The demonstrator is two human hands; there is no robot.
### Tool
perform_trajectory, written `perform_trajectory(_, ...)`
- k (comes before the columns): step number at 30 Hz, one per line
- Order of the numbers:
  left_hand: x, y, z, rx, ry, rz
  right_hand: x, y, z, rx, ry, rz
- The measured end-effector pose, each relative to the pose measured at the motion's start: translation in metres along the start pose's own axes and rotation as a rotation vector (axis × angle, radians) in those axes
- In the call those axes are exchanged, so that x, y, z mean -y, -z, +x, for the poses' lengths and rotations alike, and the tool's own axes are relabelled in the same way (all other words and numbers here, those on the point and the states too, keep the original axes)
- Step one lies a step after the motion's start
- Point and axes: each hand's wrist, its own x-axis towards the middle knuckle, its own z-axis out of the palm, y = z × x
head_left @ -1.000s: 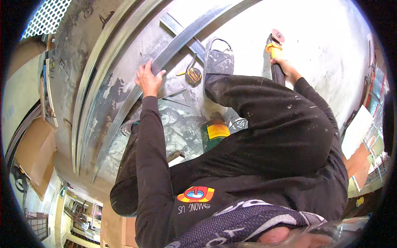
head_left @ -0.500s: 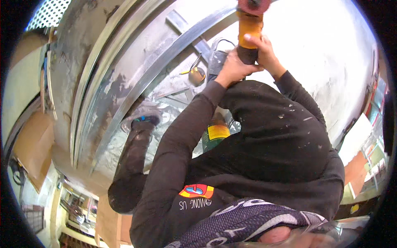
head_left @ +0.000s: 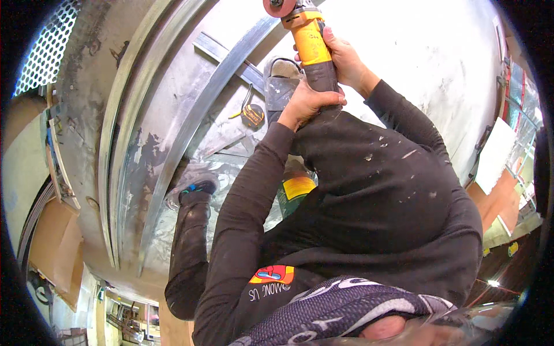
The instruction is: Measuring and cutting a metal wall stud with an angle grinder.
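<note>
I hold a yellow-and-black angle grinder (head_left: 311, 43) with both hands over my bent knee. My left hand (head_left: 304, 105) is wrapped round the dark rear end of its body. Further up, my right hand (head_left: 348, 62) grips the yellow part from the right side, some of its fingers hidden behind the tool. The grinder's head points to the far side, and its reddish disc (head_left: 281, 6) is cut off by the upper edge of the view. Just left of the grinder, long metal profiles (head_left: 199, 104) lie on the floor.
A tape measure (head_left: 252, 115) lies on the floor left of my shoe (head_left: 281, 86). A green container with a yellow label (head_left: 299, 186) stands between my legs. More metal profiles (head_left: 130, 115) run along the left. A white panel (head_left: 495, 155) leans at the right.
The grinder has shifted left in view with both hands on it, and its head has tilted leftward. More of the disc side shows now. The whole view has shifted somewhat too.
</note>
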Motion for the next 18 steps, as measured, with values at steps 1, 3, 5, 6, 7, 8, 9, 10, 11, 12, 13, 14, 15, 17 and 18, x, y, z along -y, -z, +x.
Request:
perform_trajectory(1,-0.001,-0.001,0.000,-0.007,-0.002,0.023,-0.001,-0.001,0.000,-0.047,0.021,-0.063)
perform_trajectory(3,0.002,-0.001,-0.002,-0.029,-0.003,0.047,-0.005,-0.004,0.000,-0.084,0.034,-0.118)
perform_trajectory(5,0.003,-0.001,-0.001,-0.017,0.021,0.004,-0.006,-0.007,0.002,-0.203,0.026,-0.185)
perform_trajectory(6,0.003,-0.001,0.000,-0.023,0.022,0.007,-0.003,-0.007,0.004,-0.236,-0.009,-0.188)
perform_trajectory(7,0.002,-0.001,0.002,-0.040,0.001,0.069,0.001,-0.007,0.005,-0.230,-0.011,-0.183)
perform_trajectory(8,0.004,0.000,0.002,-0.060,-0.015,0.131,0.002,-0.007,0.004,-0.238,-0.024,-0.152)
perform_trajectory(9,0.005,0.002,0.003,-0.070,-0.010,0.133,0.003,-0.005,0.003,-0.245,-0.037,-0.120)
perform_trajectory(10,0.006,0.004,0.005,-0.113,0.006,0.263,0.001,-0.003,0.001,-0.198,-0.018,-0.102)
perform_trajectory(11,0.006,0.005,0.007,-0.154,0.023,0.392,0.001,-0.004,-0.002,-0.183,0.019,-0.139)
perform_trajectory(12,0.007,0.005,0.009,-0.175,0.049,0.386,0.002,-0.004,-0.002,-0.245,0.013,-0.293)
perform_trajectory(13,0.006,0.009,0.007,-0.185,0.053,0.386,0.004,-0.005,-0.002,-0.306,0.009,-0.449)
perform_trajectory(14,0.005,0.010,0.010,-0.189,0.006,0.636,0.008,0.009,-0.005,-0.304,-0.005,-0.476)
perform_trajectory(15,0.006,0.014,0.010,-0.200,-0.041,0.884,0.011,0.015,-0.001,-0.300,-0.010,-0.473)
perform_trajectory(17,0.002,0.045,-0.004,-0.257,-0.293,1.009,0.020,0.022,0.005,-0.353,0.200,-1.028)
perform_trajectory(18,-0.012,0.062,-0.015,-0.353,-0.347,1.087,0.024,0.028,0.002,-0.350,0.221,-1.107)
